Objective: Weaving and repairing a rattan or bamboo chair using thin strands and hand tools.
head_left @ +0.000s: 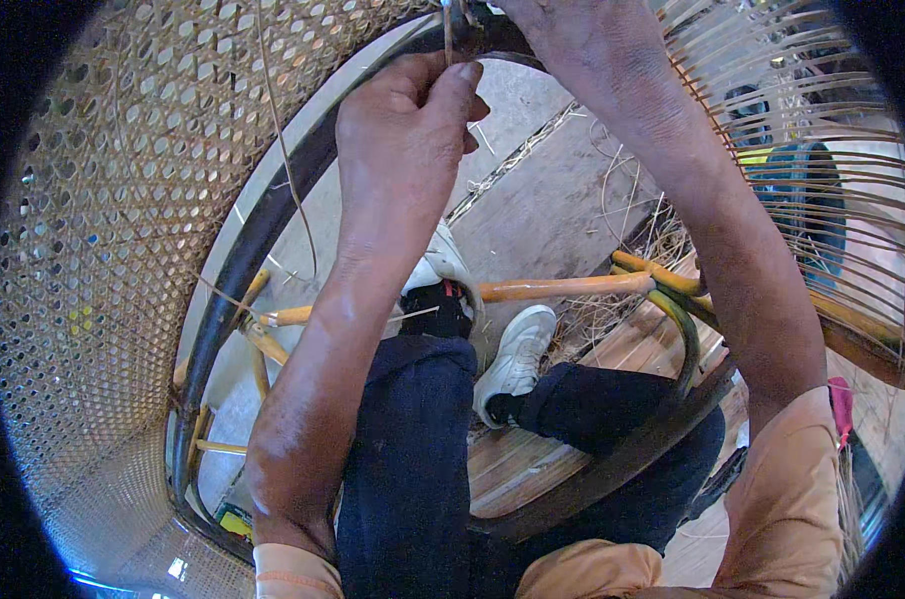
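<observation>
My left hand (407,130) is closed at the dark, curved rattan frame (312,150). Its thumb and fingers pinch a thin cane strip (448,35) that runs up toward the top edge of the picture. Beside it, my right hand (562,15) reaches across the frame, but its fingers are cut off by the picture's top edge, so their grip is hidden. A wide woven cane panel (133,220) with open holes fills the left side along the frame. One loose cane strand (285,165) dangles over the panel and frame.
Amber rattan poles (562,289) cross below my arms. My legs in dark trousers (412,429) and white shoes (520,359) are within the frame. Cane scraps (662,240) litter the floor. On the right stand a row of thin cane rods (812,130) and a dark round object (802,200).
</observation>
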### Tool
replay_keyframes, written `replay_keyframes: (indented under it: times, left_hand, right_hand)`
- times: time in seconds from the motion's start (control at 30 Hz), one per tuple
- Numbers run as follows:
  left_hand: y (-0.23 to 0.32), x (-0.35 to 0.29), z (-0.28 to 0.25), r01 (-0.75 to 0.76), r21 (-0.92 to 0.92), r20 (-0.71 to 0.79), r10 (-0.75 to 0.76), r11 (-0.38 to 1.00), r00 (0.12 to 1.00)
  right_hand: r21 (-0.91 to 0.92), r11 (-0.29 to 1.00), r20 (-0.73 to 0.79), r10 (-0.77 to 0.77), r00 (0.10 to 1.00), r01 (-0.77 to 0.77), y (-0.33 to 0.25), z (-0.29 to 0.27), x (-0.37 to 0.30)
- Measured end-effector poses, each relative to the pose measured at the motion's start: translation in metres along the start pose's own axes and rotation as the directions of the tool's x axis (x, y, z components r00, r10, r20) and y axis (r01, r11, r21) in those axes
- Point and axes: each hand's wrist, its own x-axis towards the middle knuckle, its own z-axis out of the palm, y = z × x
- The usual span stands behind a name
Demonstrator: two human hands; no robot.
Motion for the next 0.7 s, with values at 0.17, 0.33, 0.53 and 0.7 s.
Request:
replay_keyframes:
  times: [0.17, 0.33, 0.53, 0.7]
  left_hand:
    - [0.001, 0.006, 0.003, -0.001, 0.014, 0.011, 0.001, 1.0, 1.0]
    - [0.0, 0.003, 0.001, -0.027, 0.058, -0.003, 0.027, 0.998, 1.0]
    - [-0.008, -0.019, -0.008, 0.091, -0.057, 0.006, -0.091, 0.994, 0.996]
    - [-0.011, -0.029, -0.013, 0.125, -0.246, 0.03, -0.122, 0.961, 0.992]
  right_hand:
    - [-0.132, 0.991, 0.008, -0.032, 0.999, 0.033, -0.001, -0.008, -0.001]
    - [-0.182, 0.977, -0.088, -0.127, 0.988, 0.109, -0.005, -0.009, 0.002]
    - [-0.068, 0.997, -0.205, -0.039, 0.978, 0.025, -0.012, -0.008, -0.001]
    - [-0.166, 0.983, -0.188, 0.046, 0.981, -0.078, -0.021, -0.007, 0.001]
